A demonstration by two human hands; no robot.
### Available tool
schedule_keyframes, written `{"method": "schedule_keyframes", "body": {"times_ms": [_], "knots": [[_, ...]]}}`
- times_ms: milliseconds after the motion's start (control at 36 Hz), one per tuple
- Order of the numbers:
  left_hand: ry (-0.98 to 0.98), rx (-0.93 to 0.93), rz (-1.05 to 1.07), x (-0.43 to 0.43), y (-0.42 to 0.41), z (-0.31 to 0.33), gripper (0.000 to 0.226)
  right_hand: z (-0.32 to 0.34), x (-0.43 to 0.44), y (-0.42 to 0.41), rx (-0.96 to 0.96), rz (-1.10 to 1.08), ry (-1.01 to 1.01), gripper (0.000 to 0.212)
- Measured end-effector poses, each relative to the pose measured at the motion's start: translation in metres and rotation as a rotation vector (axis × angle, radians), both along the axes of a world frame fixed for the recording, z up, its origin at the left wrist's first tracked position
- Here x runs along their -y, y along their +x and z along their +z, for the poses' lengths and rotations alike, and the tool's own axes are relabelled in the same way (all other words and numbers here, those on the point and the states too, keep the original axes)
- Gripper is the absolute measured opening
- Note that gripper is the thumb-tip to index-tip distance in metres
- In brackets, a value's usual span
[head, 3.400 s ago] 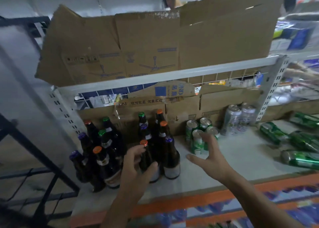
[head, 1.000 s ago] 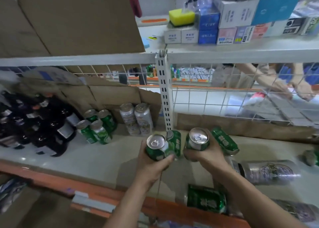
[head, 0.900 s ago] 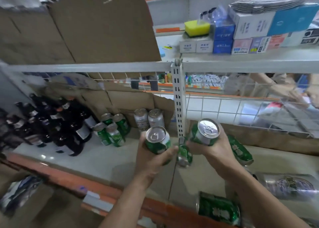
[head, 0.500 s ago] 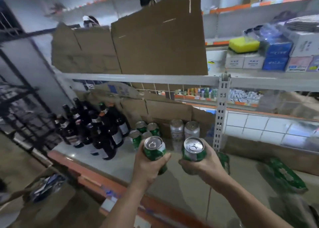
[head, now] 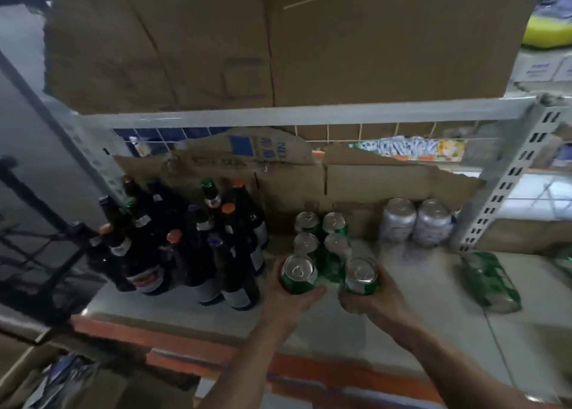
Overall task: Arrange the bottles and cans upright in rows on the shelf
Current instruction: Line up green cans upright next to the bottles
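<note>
My left hand point(head: 289, 297) grips an upright green can point(head: 298, 274), and my right hand point(head: 373, 300) grips a second green can point(head: 361, 276). Both cans hang just in front of several green cans point(head: 322, 234) that stand in two short rows on the pale shelf point(head: 418, 288). Several dark bottles point(head: 192, 238) with coloured caps stand upright at the left. Two silver cans point(head: 414, 221) stand against the cardboard at the back. One green can point(head: 489, 280) lies on its side at the right.
A white perforated upright post point(head: 507, 179) rises at the right, a white rail point(head: 278, 114) crosses above, and large cardboard sheets point(head: 247, 37) fill the upper shelf. An orange front edge point(head: 173, 337) borders the shelf. A black metal frame point(head: 46, 238) stands at the left.
My view and both hands have swung left from the lying cans. The two held cans have come down and forward until they sit right behind the standing green cans.
</note>
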State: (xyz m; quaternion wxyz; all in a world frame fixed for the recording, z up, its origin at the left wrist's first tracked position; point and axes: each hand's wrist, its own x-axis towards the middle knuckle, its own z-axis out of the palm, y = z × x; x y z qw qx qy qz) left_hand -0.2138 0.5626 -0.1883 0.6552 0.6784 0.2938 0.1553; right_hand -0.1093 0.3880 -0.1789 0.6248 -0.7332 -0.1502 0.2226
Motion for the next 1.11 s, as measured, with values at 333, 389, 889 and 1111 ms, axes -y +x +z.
{"method": "schedule_keyframes", "body": {"times_ms": [333, 389, 889, 1111], "knots": [[0.063, -0.078, -0.140, -0.026, 0.010, -0.027, 0.065, -0.023, -0.021, -0.012, 0.017, -0.109, -0.184, 0.055], [0.097, -0.085, -0.118, -0.025, 0.008, -0.028, 0.061, -0.028, -0.025, -0.012, 0.030, -0.124, -0.188, 0.057], [0.299, -0.235, -0.230, -0.026, 0.008, -0.044, 0.081, -0.048, -0.033, -0.006, 0.175, -0.061, -0.296, 0.049], [0.283, -0.234, -0.215, -0.026, 0.010, -0.045, 0.083, -0.050, -0.028, -0.004, 0.182, -0.012, -0.296, 0.046]]}}
